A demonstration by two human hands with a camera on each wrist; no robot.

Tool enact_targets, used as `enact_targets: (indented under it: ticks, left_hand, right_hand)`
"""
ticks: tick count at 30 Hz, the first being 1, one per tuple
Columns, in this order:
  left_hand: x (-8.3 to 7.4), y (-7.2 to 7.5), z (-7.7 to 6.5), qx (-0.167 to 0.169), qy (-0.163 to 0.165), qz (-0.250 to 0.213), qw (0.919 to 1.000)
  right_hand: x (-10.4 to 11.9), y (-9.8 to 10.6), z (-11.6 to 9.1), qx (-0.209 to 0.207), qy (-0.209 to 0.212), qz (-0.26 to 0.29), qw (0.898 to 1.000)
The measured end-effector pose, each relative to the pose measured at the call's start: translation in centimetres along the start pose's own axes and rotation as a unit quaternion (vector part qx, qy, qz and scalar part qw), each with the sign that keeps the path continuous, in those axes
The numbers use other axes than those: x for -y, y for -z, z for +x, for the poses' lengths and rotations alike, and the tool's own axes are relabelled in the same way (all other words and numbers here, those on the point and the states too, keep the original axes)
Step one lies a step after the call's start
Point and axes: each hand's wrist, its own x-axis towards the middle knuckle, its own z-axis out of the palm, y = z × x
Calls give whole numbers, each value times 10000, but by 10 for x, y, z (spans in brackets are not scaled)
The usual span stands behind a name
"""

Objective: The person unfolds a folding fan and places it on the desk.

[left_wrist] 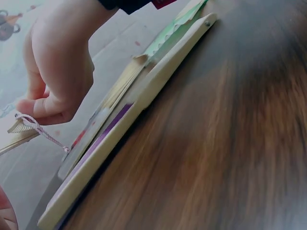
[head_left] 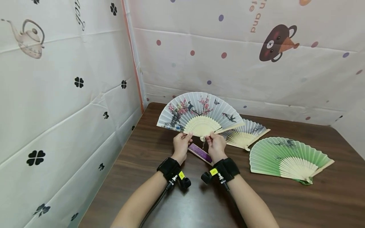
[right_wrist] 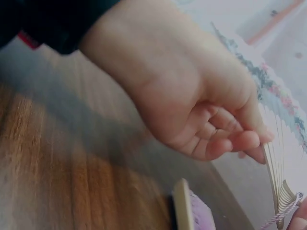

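Note:
A spread white folding fan point(head_left: 199, 110) with pink blossoms and birds is held up over the table by both hands. My left hand point(head_left: 181, 147) pinches its left edge sticks between thumb and fingers, also visible as the left hand point(right_wrist: 192, 91) in the right wrist view. Near the pivot, my right hand point(head_left: 216, 147) grips the right guard stick; the left wrist view has this right hand point(left_wrist: 62, 62) above a hanging twisted cord point(left_wrist: 43, 129). Below them lies a closed purple fan point(head_left: 201, 153) with pale wooden guards, partly hidden by the right hand.
Behind the right hand lies an open grey-white fan point(head_left: 245, 133), partly covered by the held one. Farther right is an open green fan point(head_left: 285, 158) with a green tassel. The brown wooden table point(head_left: 285, 202) meets patterned cloth point(head_left: 182, 69) at its back and left.

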Motion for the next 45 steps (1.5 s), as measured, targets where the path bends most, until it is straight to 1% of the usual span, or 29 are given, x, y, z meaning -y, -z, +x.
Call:
enact_targets:
  ticks: [5, 10, 12, 16, 19, 22, 26, 28, 30, 33, 38, 42, 45]
  left_hand:
    - [1, 16, 3, -192, 181, 168, 9995]
    - [0, 29, 7, -368, 509, 324, 9975]
    - [-2, 33, 9, -376, 634, 363, 9966]
    - [-3, 39, 10, -456, 783, 378, 9952]
    - [-2, 43, 11, -541, 954, 267, 9936]
    - [-4, 47, 12, -584, 1236, 89, 9906]
    - [-9, 49, 16, -512, 1694, -88, 9842]
    - [-12, 50, 18, -458, 1909, -147, 9804]
    - [-13, 51, 19, -419, 2048, -210, 9777]
    - [-14, 53, 21, -417, 2143, -319, 9754]
    - [-14, 56, 22, -431, 2129, -386, 9754]
    - [-16, 59, 21, -432, 2095, -346, 9762]
    - [-19, 61, 21, -452, 2036, -296, 9776]
  right_hand:
    - [-15, -12, 7, 59, 163, -766, 9969]
    - [-24, -21, 17, 287, 171, -1444, 9890]
    - [-26, -24, 21, 366, 140, -1701, 9846]
    - [-29, -28, 28, 476, 34, -2202, 9743]
    - [-32, -29, 34, 535, -78, -2530, 9660]
    - [-34, -28, 40, 652, -166, -2780, 9582]
    - [-37, -25, 47, 801, -310, -2974, 9509]
    - [-37, -24, 49, 809, -372, -3006, 9496]
    - [-38, -25, 49, 768, -396, -3020, 9494]
    - [-39, -27, 49, 734, -419, -2996, 9503]
    - [-39, -30, 49, 781, -494, -2931, 9516]
    - [-33, -30, 49, 960, -524, -3135, 9433]
    - [-20, -30, 48, 1119, -402, -3429, 9318]
